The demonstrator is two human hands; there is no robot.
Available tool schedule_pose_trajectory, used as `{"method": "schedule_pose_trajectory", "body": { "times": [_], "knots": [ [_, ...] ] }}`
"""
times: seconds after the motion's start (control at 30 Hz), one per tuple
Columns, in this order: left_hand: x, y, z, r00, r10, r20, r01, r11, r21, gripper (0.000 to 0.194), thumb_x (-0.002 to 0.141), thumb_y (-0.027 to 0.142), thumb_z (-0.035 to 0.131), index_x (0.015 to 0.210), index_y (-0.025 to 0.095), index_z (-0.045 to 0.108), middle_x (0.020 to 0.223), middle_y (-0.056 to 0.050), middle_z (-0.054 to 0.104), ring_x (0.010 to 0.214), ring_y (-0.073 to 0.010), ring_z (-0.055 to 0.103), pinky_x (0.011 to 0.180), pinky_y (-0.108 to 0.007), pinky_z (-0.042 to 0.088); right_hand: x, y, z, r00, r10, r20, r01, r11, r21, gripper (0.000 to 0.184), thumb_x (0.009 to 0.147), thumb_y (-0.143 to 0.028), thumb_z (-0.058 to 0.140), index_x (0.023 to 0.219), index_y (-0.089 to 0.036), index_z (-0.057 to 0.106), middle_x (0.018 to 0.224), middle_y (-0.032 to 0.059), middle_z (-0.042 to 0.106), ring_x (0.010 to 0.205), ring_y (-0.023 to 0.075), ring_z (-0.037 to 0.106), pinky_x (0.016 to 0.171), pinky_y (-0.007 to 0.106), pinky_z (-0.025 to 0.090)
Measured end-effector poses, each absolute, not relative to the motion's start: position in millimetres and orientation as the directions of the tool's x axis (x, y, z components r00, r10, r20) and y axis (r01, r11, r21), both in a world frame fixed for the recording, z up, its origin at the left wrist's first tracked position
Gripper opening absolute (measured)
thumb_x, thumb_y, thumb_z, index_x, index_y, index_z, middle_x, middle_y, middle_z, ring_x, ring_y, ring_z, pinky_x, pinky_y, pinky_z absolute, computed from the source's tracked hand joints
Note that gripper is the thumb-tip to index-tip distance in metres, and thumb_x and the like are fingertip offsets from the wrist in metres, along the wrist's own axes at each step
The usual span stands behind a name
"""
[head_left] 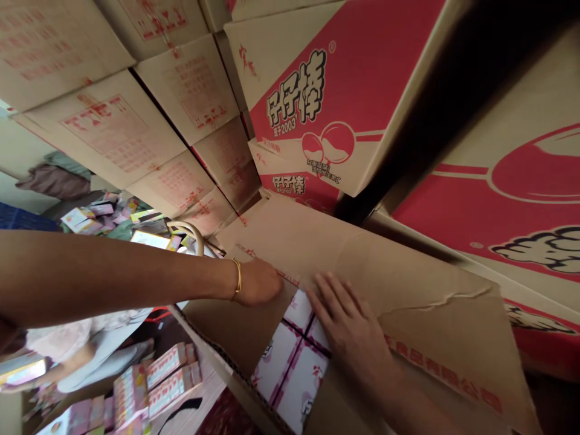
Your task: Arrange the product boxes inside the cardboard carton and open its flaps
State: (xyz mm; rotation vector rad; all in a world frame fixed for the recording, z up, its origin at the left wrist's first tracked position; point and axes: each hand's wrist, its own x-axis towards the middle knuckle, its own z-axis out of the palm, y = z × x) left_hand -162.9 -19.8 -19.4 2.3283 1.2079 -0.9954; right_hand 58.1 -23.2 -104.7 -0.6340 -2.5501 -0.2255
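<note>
The open carton (421, 290) at lower centre is plain brown corrugated cardboard, matt, its flap creased and torn along one line; the fluted edge shows at lower left of it. Inside, the small boxes (290, 362) look like glossy printed card in white and pink. The stacked cartons (335, 78) at upper centre are the same matt board with red and white print. The bangle (237, 279) on the left wrist is shiny yellow metal. The packets (167, 368) at lower left seem glossy paper, though blurred.
</note>
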Motion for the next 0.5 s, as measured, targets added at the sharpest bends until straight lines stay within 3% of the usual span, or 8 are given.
{"method": "schedule_pose_trajectory", "body": {
  "times": [0.07, 0.13, 0.27, 0.4, 0.5],
  "knots": [
    [-158, -21, -18, 0.395, 0.531, -0.750, 0.772, -0.634, -0.043, 0.023, 0.086, 0.005, 0.055, 0.095, 0.012, 0.075, 0.095, -0.013, 0.076, 0.089, -0.0247, 0.071, 0.059, -0.031, 0.048, 51, -11, -112, -0.765, 0.449, 0.462, 0.536, 0.842, 0.069, 0.047, 0.090, -0.009, 0.043, 0.134, -0.013, 0.059, 0.143, 0.0166, 0.051, 0.134, 0.0385, 0.043, 0.105, 0.059, 0.041],
    [-155, -22, -20, 0.414, 0.489, -0.768, 0.731, -0.682, -0.040, 0.026, 0.087, 0.005, 0.054, 0.095, 0.015, 0.076, 0.097, -0.012, 0.075, 0.093, -0.0261, 0.070, 0.059, -0.033, 0.049, 46, -2, -117, -0.773, 0.474, 0.421, 0.561, 0.821, 0.106, 0.048, 0.088, -0.011, 0.050, 0.134, -0.013, 0.059, 0.139, 0.0214, 0.054, 0.130, 0.0421, 0.047, 0.102, 0.062, 0.043],
    [-153, -24, -30, 0.413, 0.516, -0.750, 0.729, -0.681, -0.068, 0.025, 0.090, 0.012, 0.054, 0.094, 0.018, 0.078, 0.096, -0.011, 0.075, 0.089, -0.0253, 0.070, 0.061, -0.033, 0.050, 42, 10, -114, -0.830, 0.458, 0.319, 0.514, 0.850, 0.117, 0.048, 0.085, -0.007, 0.054, 0.131, -0.013, 0.063, 0.127, 0.0274, 0.060, 0.118, 0.0371, 0.060, 0.092, 0.048, 0.054],
    [-152, -25, -38, 0.431, 0.512, -0.743, 0.707, -0.703, -0.074, 0.014, 0.076, 0.010, 0.069, 0.082, 0.018, 0.078, 0.088, -0.011, 0.074, 0.077, -0.0253, 0.068, 0.056, -0.033, 0.049, 42, 22, -95, -0.880, 0.415, 0.231, 0.442, 0.894, 0.077, 0.040, 0.082, -0.005, 0.056, 0.117, -0.018, 0.071, 0.118, 0.0228, 0.066, 0.106, 0.0326, 0.067, 0.082, 0.039, 0.058],
    [-151, -26, -41, 0.424, 0.543, -0.724, 0.733, -0.676, -0.078, 0.013, 0.080, 0.012, 0.066, 0.079, 0.017, 0.077, 0.087, -0.012, 0.074, 0.074, -0.0241, 0.067, 0.055, -0.033, 0.048, 39, 29, -75, -0.900, 0.417, 0.128, 0.423, 0.906, 0.023, 0.037, 0.077, -0.001, 0.056, 0.104, -0.018, 0.075, 0.112, 0.0172, 0.070, 0.099, 0.0284, 0.069, 0.074, 0.032, 0.057]
  ]
}}
